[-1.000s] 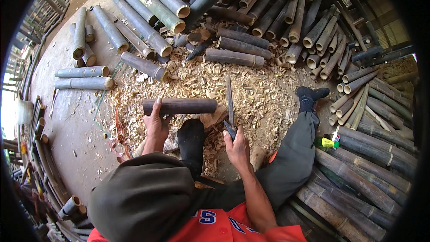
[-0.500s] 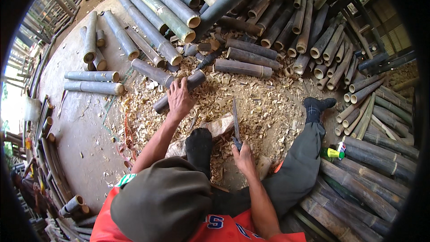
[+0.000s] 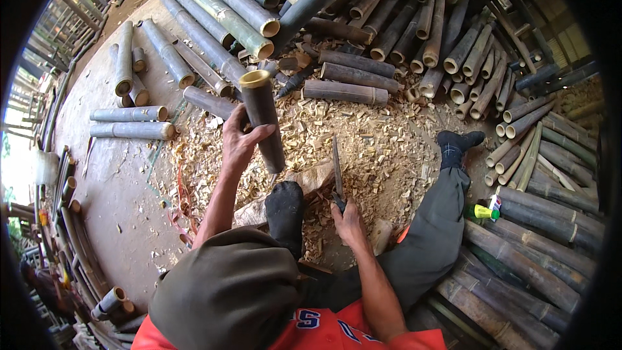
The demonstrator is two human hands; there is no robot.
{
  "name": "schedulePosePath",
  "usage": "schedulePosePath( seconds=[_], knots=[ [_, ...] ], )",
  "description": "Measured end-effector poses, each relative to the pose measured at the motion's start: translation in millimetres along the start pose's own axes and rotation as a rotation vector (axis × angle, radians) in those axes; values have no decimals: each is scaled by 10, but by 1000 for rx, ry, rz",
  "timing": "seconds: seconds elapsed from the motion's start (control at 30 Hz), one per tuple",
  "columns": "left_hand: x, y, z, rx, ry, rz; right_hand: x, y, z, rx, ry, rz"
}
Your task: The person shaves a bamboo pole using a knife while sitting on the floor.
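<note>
My left hand (image 3: 241, 139) is wrapped round a dark bamboo tube (image 3: 262, 120), held nearly upright with its pale cut rim uppermost. The tube's lower end is above the wood shavings, close to my socked foot (image 3: 284, 216). In my right hand (image 3: 348, 220) is the handle of a long knife (image 3: 337, 172), its narrow blade pointing away from me. Beneath the blade lies a pale wooden log (image 3: 315, 180), partly hidden by my foot.
Shavings (image 3: 382, 142) cover the ground ahead. Short bamboo tubes (image 3: 344, 92) lie beyond them, and longer poles (image 3: 220, 16) are piled at the far side. A bamboo stack (image 3: 518, 253) fills the right, with a yellow-green bottle (image 3: 482, 211) on it.
My left hand has lifted the bamboo tube off the shavings and turned it from lying slanted to nearly upright, bringing it closer. The right hand with the knife has barely moved.
</note>
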State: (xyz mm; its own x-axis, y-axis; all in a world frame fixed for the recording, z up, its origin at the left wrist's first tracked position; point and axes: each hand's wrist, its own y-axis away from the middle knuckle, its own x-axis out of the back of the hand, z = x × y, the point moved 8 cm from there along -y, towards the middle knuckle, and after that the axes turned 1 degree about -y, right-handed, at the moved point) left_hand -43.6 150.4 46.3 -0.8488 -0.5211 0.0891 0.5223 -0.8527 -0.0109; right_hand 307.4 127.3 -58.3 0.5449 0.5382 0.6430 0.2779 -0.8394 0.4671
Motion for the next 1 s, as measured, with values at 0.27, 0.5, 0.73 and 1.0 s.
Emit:
schedulePosePath(
  seconds=[0.27, 0.5, 0.73, 1.0],
  knots=[
    [53, 647, -781, 412, 730, 376, -9, 37, -65, 47, 11, 47],
    [104, 863, -1112, 502, 773, 536, 222, 217, -561, 209, 27, 99],
    [239, 948, -1094, 474, 636, 599, 581, 439, -1209, 429, -59, 221],
    [109, 868, -911, 385, 536, 447, 335, 143, -868, 206, 200, 130]
  ],
)
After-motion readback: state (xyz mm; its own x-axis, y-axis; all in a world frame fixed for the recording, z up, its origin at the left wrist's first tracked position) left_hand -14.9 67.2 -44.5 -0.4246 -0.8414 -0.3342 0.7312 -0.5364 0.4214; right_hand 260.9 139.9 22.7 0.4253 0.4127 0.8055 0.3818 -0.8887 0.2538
